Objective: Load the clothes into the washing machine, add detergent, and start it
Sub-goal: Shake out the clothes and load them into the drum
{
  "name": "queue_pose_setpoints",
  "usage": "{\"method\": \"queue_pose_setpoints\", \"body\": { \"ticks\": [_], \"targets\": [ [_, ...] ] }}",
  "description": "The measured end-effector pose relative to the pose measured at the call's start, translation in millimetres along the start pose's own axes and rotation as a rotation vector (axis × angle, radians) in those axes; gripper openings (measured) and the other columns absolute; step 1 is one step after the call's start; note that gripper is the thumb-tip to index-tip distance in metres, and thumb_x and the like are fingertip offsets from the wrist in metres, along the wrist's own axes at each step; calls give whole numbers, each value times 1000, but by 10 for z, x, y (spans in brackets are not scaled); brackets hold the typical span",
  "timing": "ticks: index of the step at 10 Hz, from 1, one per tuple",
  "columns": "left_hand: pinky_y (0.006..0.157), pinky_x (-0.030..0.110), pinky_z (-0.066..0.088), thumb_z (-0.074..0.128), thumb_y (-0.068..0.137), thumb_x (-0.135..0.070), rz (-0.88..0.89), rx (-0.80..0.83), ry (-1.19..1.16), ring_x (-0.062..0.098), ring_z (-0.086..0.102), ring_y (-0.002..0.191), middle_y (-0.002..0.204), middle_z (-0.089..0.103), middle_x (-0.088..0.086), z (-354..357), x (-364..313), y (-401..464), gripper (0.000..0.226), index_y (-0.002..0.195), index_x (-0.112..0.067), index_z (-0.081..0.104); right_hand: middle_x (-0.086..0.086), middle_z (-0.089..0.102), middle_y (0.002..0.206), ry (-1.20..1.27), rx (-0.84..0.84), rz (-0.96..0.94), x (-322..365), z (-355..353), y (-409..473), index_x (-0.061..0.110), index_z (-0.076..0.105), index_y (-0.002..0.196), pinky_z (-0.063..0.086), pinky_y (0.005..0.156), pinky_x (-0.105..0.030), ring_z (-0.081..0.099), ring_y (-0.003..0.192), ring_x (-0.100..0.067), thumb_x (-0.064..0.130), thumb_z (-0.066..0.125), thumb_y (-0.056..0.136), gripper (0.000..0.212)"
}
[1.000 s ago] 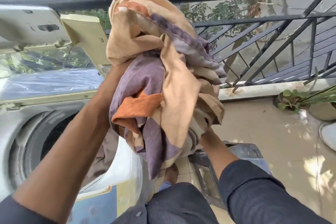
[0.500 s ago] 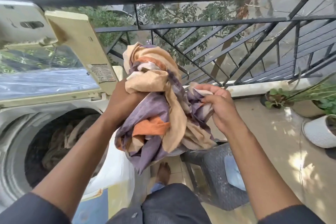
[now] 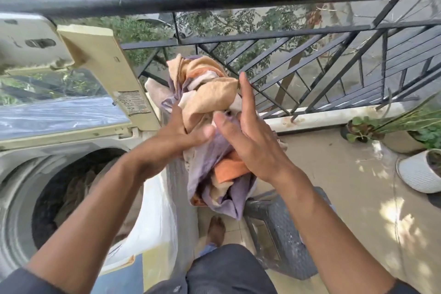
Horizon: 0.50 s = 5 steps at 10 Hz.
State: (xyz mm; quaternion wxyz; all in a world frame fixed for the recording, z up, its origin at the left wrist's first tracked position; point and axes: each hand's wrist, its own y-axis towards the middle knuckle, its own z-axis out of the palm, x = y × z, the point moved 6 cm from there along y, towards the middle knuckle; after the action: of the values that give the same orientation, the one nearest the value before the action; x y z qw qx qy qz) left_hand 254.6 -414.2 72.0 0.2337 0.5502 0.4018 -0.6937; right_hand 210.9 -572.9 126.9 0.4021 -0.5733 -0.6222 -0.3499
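Bundled cloth [image 3: 210, 112] hangs lengthwise in my left hand [image 3: 177, 136], whose grip holds it; my right hand [image 3: 250, 141] lies flat, fingers straight, against it. The drum [image 3: 71, 198] lies down-left, nearer my left hand.

Two hands are seen: a left hand [image 3: 177, 137] and a right hand [image 3: 248, 136]. One bundle of cloth [image 3: 210, 131], one washing machine [image 3: 71, 160], one grey stool [image 3: 284, 229], one railing [image 3: 214, 0] and three plant pots [image 3: 420, 172] are counted at far right.
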Motion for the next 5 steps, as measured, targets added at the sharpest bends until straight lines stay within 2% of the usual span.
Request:
{"method": "queue_pose_setpoints", "body": {
  "ticks": [1, 2, 3, 4, 5],
  "targets": [
    [87, 50, 42, 91, 71, -43, 164, -219, 335, -1, 66, 100, 108, 70, -18, 200, -29, 32, 87, 149, -26, 57, -3, 68, 102, -221, 99, -57, 123, 22, 15, 47, -23, 158, 45, 82, -39, 64, 88, -17, 77, 44, 92, 99],
    [122, 24, 40, 87, 69, -50, 83, -459, 433, 23, 58, 137, 151, 57, 9, 171, 219, 51, 103, 155, -8, 49, 13, 37, 58, -361, 179, -104, 174, 91, -11, 46, -22, 159, 31, 56, -23, 40, 49, -2, 89, 36, 86, 102],
    [89, -7, 38, 104, 60, -4, -114, -716, 499, 3, 63, 91, 106, 64, 4, 140, 494, -71, 90, 137, 5, 58, 11, 55, 77, -356, 194, -101, 190, 173, -52, 49, -20, 159, 41, 77, -33, 56, 71, -9, 90, 39, 84, 104],
    [74, -2, 45, 85, 90, -43, 263, -731, 381, -17, 65, 77, 76, 72, -18, 214, 333, -52, 46, 111, -7, 67, 16, 56, 92, -321, 179, -126, 224, 216, -89, 49, -17, 160, 39, 89, -37, 57, 100, -21, 89, 42, 83, 104],
    [82, -2, 43, 107, 54, -39, 178, -787, 186, -27, 57, 86, 86, 67, -38, 113, 432, -33, 87, 123, -21, 58, 13, 58, 109, -287, 178, -149, 258, 215, -84, 54, -12, 159, 41, 89, -37, 59, 116, -24, 84, 50, 85, 101]
  ]
}}
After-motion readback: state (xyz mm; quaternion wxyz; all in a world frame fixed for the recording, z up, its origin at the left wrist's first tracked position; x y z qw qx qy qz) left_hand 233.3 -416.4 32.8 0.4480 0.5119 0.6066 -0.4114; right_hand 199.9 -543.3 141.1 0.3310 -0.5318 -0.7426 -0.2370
